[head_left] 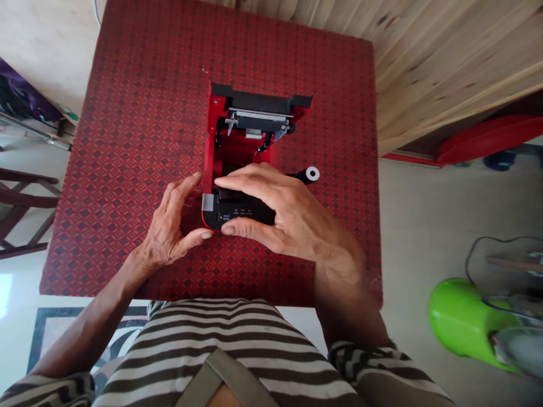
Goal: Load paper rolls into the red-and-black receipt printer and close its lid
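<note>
A small red and black printer (237, 152) stands in the middle of a table with its lid flipped open toward the far side. The empty red paper bay and the black lid with a metal cutter bar show. My right hand (280, 212) lies over the near black front of the printer, fingers spread across it and thumb on its front edge. Against the printer's near left corner rests my left hand (176, 223), index finger along its side and thumb at the front. A black spindle with a white end (309, 174) pokes out behind my right hand.
The table wears a red diamond-patterned cloth (139, 113). A wooden wall panel (445, 51) is at the far right. On the floor at the right stands a green fan base (462, 319). Dark chair legs (21, 209) sit to the left.
</note>
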`<state>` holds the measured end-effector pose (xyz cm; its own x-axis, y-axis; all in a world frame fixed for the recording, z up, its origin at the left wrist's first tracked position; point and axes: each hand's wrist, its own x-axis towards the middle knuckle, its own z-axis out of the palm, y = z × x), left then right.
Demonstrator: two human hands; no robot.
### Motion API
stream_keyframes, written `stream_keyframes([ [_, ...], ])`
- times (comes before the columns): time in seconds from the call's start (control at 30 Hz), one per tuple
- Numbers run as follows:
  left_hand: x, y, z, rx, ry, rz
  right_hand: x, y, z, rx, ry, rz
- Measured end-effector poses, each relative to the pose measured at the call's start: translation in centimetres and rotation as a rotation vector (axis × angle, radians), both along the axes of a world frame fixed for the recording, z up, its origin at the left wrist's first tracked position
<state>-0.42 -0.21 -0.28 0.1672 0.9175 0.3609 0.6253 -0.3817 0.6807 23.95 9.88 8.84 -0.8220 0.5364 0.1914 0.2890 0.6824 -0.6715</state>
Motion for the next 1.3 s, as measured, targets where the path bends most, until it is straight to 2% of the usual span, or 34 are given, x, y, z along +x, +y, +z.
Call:
stream_keyframes([
  [0.07, -0.5, 0.4, 0.8, -0.024, -0.072, 0.008, 0.3, -0.4, 0.2, 0.055, 0.012, -0.034],
  [0.17, -1.2, 2.5, 3.3, 0.026, -0.159, 0.062, 0.6, -1.1, 0.1, 0.179, 0.044, -0.117],
  [0.3, -1.1, 7.4, 7.4, 0.161, -0.022, 0.100, 0.2, -2.0, -0.6, 0.308, 0.073, -0.208],
  [0.4, -0.4, 10.6, 8.7, 0.144, 0.062, 0.056, -0.1, -2.6, -0.7, 0.361, 0.003, -0.252],
  [0.47, 0.1, 11.8, 8.5, 0.078, 0.019, 0.002, 0.0, -3.0, -0.5, 0.369, -0.039, -0.266],
  [0.57, 0.6, 11.9, 7.9, 0.037, -0.051, -0.018, 0.4, -3.7, -0.1, 0.358, -0.061, -0.263],
  [0.67, 0.8, 10.7, 7.7, 0.080, -0.043, -0.029, 0.9, -4.3, -0.3, 0.393, -0.034, -0.256],
  [0.8, 1.1, 8.7, 7.8, 0.153, 0.022, -0.087, 0.9, -4.8, -1.3, 0.537, 0.036, -0.302],
  [0.9, 1.1, 7.2, 7.2, 0.197, 0.027, -0.137, 0.7, -5.1, -2.0, 0.607, 0.077, -0.333],
  [1.13, 0.6, 4.8, 4.8, 0.151, 0.131, -0.168, 1.0, -5.3, -2.7, 0.556, 0.100, -0.392],
  [1.3, 0.2, 4.4, 4.5, 0.226, 0.231, -0.207, 0.9, -5.1, -3.1, 0.548, 0.143, -0.401],
])
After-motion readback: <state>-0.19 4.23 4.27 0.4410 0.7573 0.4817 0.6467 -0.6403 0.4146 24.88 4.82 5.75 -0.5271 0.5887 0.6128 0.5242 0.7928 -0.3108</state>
